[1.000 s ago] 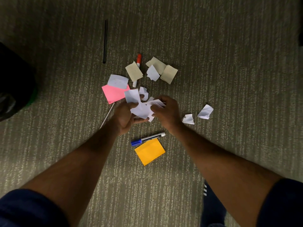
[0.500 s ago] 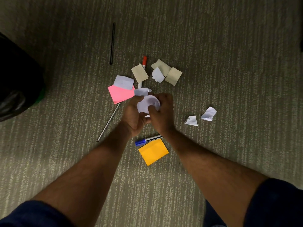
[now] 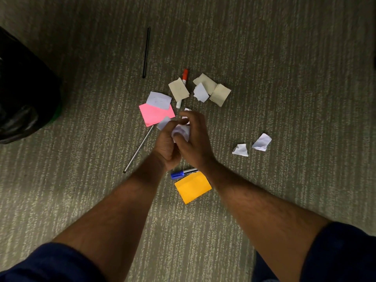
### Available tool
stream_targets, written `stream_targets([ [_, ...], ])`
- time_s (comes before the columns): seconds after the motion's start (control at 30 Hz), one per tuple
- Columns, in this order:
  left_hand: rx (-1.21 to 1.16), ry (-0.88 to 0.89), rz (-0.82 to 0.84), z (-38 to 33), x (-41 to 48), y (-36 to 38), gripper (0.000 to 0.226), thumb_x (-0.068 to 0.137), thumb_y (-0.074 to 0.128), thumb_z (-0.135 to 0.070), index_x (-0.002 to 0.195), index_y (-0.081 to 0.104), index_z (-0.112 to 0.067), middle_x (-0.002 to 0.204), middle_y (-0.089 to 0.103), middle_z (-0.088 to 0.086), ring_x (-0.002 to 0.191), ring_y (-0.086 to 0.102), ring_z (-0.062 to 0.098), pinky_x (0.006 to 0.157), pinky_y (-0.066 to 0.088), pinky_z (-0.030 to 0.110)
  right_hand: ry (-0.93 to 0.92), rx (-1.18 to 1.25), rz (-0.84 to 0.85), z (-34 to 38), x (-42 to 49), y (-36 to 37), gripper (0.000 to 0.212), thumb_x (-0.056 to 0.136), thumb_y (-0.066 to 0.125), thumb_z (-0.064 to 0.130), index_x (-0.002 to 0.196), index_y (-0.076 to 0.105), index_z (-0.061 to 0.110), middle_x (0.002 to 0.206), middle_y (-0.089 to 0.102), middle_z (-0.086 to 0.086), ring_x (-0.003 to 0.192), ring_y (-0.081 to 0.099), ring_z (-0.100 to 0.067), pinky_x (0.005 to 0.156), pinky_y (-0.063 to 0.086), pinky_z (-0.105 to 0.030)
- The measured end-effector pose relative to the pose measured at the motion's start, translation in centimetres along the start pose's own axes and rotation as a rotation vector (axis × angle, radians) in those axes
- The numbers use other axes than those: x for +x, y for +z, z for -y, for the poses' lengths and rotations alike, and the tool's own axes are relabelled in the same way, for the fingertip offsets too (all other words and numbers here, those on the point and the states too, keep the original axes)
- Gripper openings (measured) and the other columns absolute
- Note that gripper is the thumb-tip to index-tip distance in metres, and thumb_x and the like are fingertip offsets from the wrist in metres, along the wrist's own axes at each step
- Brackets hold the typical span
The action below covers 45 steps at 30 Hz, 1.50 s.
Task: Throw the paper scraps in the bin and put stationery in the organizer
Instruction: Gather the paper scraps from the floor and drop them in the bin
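Over the carpet, my left hand (image 3: 165, 146) and my right hand (image 3: 196, 143) press together around a crumpled wad of white paper scraps (image 3: 181, 131). Beyond the hands lie a pink note (image 3: 154, 115), a white scrap (image 3: 159, 99), beige scraps (image 3: 179, 89) (image 3: 219, 95) and another white scrap (image 3: 201, 92). Two small crumpled white scraps (image 3: 240, 150) (image 3: 262, 141) lie to the right. A red marker (image 3: 184, 75), a blue marker (image 3: 180, 174), a black pen (image 3: 146, 51) and a thin silver-grey pen (image 3: 138, 150) lie on the floor. An orange note (image 3: 192, 187) sits below the blue marker.
A bin lined with a black bag (image 3: 24, 94) stands at the left edge. Striped grey-green carpet (image 3: 284, 68) covers the floor. My dark blue sleeves and a dark shoe show at the bottom of the frame. No organizer is in view.
The loose white scraps spread between my hands a second ago are now squeezed into a tight wad. The hands have closed in on each other.
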<state>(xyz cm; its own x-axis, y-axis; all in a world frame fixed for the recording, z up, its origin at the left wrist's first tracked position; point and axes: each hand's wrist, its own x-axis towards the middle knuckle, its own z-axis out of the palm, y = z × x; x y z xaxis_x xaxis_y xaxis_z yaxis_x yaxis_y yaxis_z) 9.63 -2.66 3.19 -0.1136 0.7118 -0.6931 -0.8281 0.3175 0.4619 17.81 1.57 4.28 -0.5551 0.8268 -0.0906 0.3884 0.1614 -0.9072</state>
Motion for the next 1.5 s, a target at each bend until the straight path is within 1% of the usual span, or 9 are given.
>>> stream_targets([
  [0.17, -0.086, 0.027, 0.044, -0.3, -0.3, -1.1, 0.021, 0.084, 0.054, -0.024, 0.099, 0.062, -0.010, 0.094, 0.063, 0.011, 0.091, 0.061, 0.023, 0.080, 0.049, 0.031, -0.065, 0.001, 0.059, 0.2, -0.4, -0.9, 0.041, 0.078, 0.071, 0.030, 0.112, 0.057, 0.010, 0.113, 0.051, -0.002, 0.109, 0.048, -0.014, 0.089, 0.044, -0.022],
  [0.37, -0.180, 0.003, 0.050, 0.5, -0.1, -1.2, 0.031, 0.094, 0.034, -0.024, 0.090, 0.062, -0.011, 0.094, 0.067, 0.013, 0.087, 0.063, 0.028, 0.064, 0.057, 0.031, -0.056, 0.067, 0.016, -0.4, -1.2, -3.3, 0.060, 0.083, 0.053, 0.062, 0.120, 0.055, 0.014, 0.115, 0.050, 0.001, 0.112, 0.052, -0.022, 0.090, 0.048, -0.033],
  [0.5, -0.176, 0.015, 0.071, 1.5, 0.4, 0.0, 0.020, 0.080, 0.060, -0.027, 0.088, 0.068, -0.011, 0.099, 0.068, 0.017, 0.090, 0.066, 0.031, 0.077, 0.059, 0.038, 0.014, 0.148, -0.096, -2.4, -1.4, -5.2, 0.038, 0.088, 0.050, 0.048, 0.116, 0.055, 0.022, 0.111, 0.052, -0.003, 0.108, 0.055, -0.021, 0.088, 0.049, -0.038],
  [0.63, -0.239, -0.030, 0.124, 2.2, 1.2, 0.9, 0.054, 0.049, 0.088, -0.030, 0.093, 0.066, -0.008, 0.110, 0.060, 0.022, 0.105, 0.060, 0.038, 0.087, 0.057, 0.047, 0.128, 0.049, -0.328, -6.2, -1.7, -7.8, 0.020, 0.087, 0.054, 0.033, 0.103, 0.059, 0.021, 0.100, 0.053, 0.012, 0.097, 0.054, -0.011, 0.087, 0.044, -0.026],
  [0.83, -0.263, -0.005, 0.183, 2.8, 1.6, 2.1, 0.054, 0.045, 0.090, -0.031, 0.089, 0.069, -0.009, 0.090, 0.071, 0.014, 0.089, 0.071, 0.031, 0.078, 0.060, 0.043, 0.473, -0.542, -0.222, -12.6, -3.8, -13.0, 0.061, 0.067, 0.076, 0.042, 0.117, 0.053, 0.017, 0.129, 0.047, -0.014, 0.122, 0.042, -0.034, 0.101, 0.040, -0.042],
  [1.03, -0.217, -0.022, 0.176, 3.1, 1.7, 2.6, 0.048, 0.046, 0.090, -0.033, 0.084, 0.072, -0.011, 0.089, 0.072, 0.014, 0.089, 0.070, 0.031, 0.082, 0.058, 0.045, 0.618, -0.689, -0.004, -13.9, -5.2, -14.3, 0.104, 0.053, 0.074, 0.073, 0.139, 0.030, 0.034, 0.153, 0.011, -0.013, 0.139, 0.017, -0.040, 0.106, 0.035, -0.056],
  [1.17, -0.240, -0.028, 0.171, 3.6, 2.1, 2.6, 0.061, 0.045, 0.091, -0.030, 0.095, 0.062, -0.010, 0.091, 0.071, 0.015, 0.090, 0.070, 0.032, 0.083, 0.057, 0.046, 0.513, -0.724, 0.091, -14.3, -5.4, -13.1, 0.082, 0.068, 0.074, 0.056, 0.138, 0.038, 0.035, 0.154, 0.012, -0.013, 0.140, 0.017, -0.041, 0.104, 0.041, -0.055],
  [1.33, -0.227, -0.062, 0.164, 4.0, 2.0, 2.9, 0.048, 0.043, 0.091, -0.029, 0.082, 0.072, -0.009, 0.090, 0.072, 0.016, 0.088, 0.071, 0.032, 0.075, 0.060, 0.042, 0.274, -0.729, -0.030, -14.6, -5.8, -12.0, 0.042, 0.076, 0.068, 0.020, 0.118, 0.062, 0.020, 0.131, 0.045, -0.015, 0.118, 0.041, -0.040, 0.093, 0.048, -0.049],
  [1.5, -0.209, -0.056, 0.168, 4.1, 1.9, 3.1, 0.044, 0.042, 0.092, -0.029, 0.077, 0.074, -0.009, 0.087, 0.072, 0.016, 0.086, 0.072, 0.031, 0.074, 0.060, 0.043, 0.287, -0.590, -0.067, -15.2, -4.7, -12.9, 0.015, 0.077, 0.067, 0.002, 0.091, 0.071, 0.004, 0.110, 0.058, -0.014, 0.098, 0.061, -0.029, 0.083, 0.053, -0.033],
])
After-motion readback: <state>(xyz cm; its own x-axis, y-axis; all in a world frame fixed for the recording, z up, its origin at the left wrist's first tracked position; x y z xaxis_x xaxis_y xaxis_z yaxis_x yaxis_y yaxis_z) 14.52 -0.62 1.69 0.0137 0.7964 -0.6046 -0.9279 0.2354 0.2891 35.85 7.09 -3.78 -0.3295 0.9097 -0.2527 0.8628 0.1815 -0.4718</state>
